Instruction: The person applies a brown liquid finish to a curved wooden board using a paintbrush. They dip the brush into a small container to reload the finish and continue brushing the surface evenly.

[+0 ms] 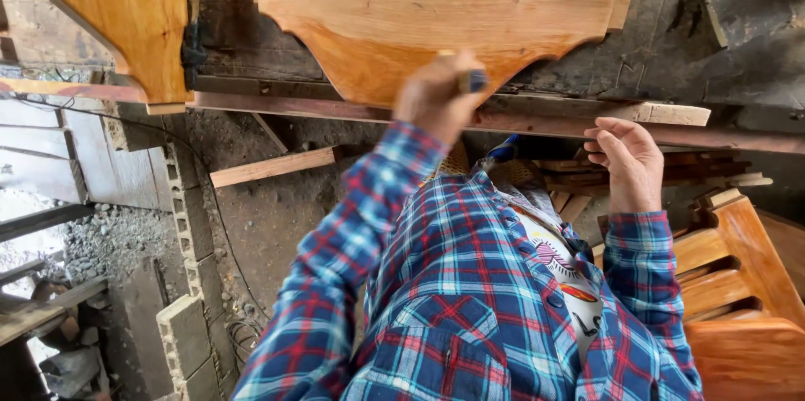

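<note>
Varnished panel [436,19] looks glossy already w/ lower edge in work: left hand [436,95] grips a brush [472,80], blurred; right hand [627,162] loosely curled, empty.

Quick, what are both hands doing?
Left hand: closed around a small dark-tipped tool against the curved varnished wooden board.
Right hand: open, fingers curled, holding nothing.

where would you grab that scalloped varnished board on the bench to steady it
Grip the scalloped board along its long straight edge, coming from the free right end. That edge is thick and even, while the curved edge is where the left hand works. The right hand is open nearby.
</note>
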